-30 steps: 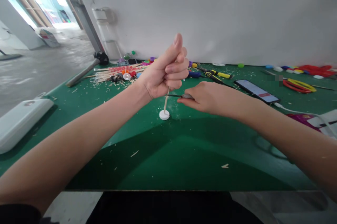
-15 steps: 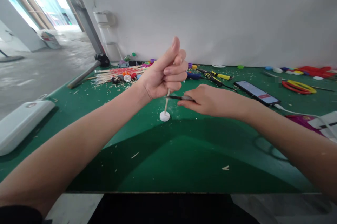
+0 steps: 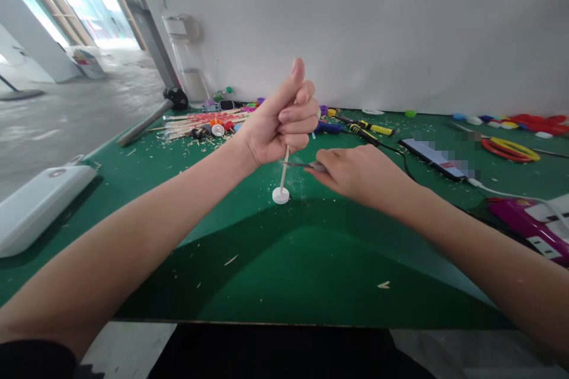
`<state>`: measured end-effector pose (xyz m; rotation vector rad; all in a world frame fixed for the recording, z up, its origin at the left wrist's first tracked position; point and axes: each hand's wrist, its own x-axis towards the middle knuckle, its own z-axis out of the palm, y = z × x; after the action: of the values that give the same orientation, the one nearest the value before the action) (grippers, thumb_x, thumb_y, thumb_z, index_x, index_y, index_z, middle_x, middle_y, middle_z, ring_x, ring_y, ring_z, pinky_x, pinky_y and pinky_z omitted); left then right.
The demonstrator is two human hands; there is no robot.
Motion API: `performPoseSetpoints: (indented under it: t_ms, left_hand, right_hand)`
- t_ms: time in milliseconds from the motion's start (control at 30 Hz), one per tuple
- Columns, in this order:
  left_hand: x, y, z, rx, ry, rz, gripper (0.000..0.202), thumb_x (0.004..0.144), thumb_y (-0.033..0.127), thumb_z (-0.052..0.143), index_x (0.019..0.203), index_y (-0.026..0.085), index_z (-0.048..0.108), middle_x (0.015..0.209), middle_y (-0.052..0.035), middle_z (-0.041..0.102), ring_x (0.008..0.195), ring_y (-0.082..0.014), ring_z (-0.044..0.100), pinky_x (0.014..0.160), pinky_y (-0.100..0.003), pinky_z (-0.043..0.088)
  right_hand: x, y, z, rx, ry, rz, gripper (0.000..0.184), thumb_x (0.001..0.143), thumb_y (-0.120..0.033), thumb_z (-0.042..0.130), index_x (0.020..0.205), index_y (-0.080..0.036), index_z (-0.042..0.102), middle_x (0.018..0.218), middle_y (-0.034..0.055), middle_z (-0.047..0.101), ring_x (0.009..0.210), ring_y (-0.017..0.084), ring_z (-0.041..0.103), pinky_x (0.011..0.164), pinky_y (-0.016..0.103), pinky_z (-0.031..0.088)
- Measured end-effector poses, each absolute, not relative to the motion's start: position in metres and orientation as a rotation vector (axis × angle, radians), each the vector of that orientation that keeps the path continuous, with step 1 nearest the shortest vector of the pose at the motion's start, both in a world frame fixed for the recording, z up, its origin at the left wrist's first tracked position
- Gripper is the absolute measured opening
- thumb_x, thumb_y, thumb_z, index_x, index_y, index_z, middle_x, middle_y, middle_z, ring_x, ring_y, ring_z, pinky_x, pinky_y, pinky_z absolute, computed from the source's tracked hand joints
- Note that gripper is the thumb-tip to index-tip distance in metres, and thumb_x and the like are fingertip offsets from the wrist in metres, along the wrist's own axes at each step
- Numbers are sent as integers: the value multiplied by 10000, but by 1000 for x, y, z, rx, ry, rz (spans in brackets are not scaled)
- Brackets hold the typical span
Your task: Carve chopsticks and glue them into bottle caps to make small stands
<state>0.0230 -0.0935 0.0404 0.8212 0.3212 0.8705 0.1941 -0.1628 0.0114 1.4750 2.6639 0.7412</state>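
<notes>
gripping a thin wooden stick (image 3: 283, 170) upright in the left hand (image 3: 280, 124), closed into a tight fist around its upper part, thumb raised. standing the lower end of it in a small white round cap (image 3: 280, 195) on the green desk (image 3: 284, 260), near the middle and a little toward the far side. pinching a small knife (image 3: 311, 165) in the right hand (image 3: 355, 172), curled narrowly around the handle, with the thin blade laid sideways against the stick just below the left fist. scattered around the cap and across the desk: pale wood shavings (image 3: 227, 260). farther back on the left, near the wall: a bundle of wooden sticks (image 3: 200, 121) and a hammer (image 3: 144, 123) lying with its head toward the wall. behind the right hand: yellow-and-black screwdrivers (image 3: 371, 128) and a phone (image 3: 433, 150) on a cable, screen blurred. at the far right: red and yellow rings (image 3: 509, 147) and a magenta object (image 3: 528, 222), too cut off to name. at the left edge: a flat white case (image 3: 40, 204).
</notes>
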Motion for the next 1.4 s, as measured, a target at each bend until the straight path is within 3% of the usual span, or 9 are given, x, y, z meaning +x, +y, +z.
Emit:
performPoseSetpoints:
  t_ms: [267,433,600,667,833,933,1400]
  left_hand:
    - [23,-97,41,860,267,829,531,911,605,391,611,172,452,422,78,271,281,-19,293,278,-134,160]
    - [23,-99,40,935,191,779,508,930,554,412,608,163,455,425,80,257,282,-13,284,285,-124,135]
    - [22,-99,39,958,262,763,502,918,572,421,620,170,458,437,79,243,287,-13,291,288,-123,150]
    - [22,-99,40,937,266,772,515,921,578,406,610,170,454,431,79,238,286,-16,293,289,-127,152]
    - [22,-100,42,862,291,809,554,924,593,372,579,167,449,406,75,250,282,-25,296,289,-135,158]
    - [22,-101,42,858,287,821,566,924,598,363,572,164,453,399,74,257,280,-28,294,284,-137,162]
    - [27,-103,43,836,316,845,585,925,606,341,578,157,482,390,81,238,270,-23,289,276,-126,153]
  right_hand:
    - [191,-164,11,1542,2657,609,513,980,-494,240,837,-151,593,625,42,574,490,130,430,487,287,147]
    - [192,-156,22,1453,2765,121,515,962,-529,278,656,-184,508,539,2,493,467,102,377,503,283,215]
    - [197,-151,30,1432,2717,-280,547,943,-602,284,630,-194,475,486,-44,418,419,73,283,488,283,217]
    - [197,-152,28,1430,2734,-209,544,950,-589,279,654,-192,504,502,-35,438,439,81,306,502,283,221]
    - [197,-158,21,1477,2755,455,518,969,-522,261,778,-169,589,600,38,570,508,136,441,518,285,191]
    - [197,-162,22,1526,2679,681,540,973,-514,235,824,-157,612,576,49,577,485,147,454,502,286,153]
    - [196,-159,17,1453,2685,715,518,983,-490,240,836,-154,606,615,53,610,505,159,510,506,289,145]
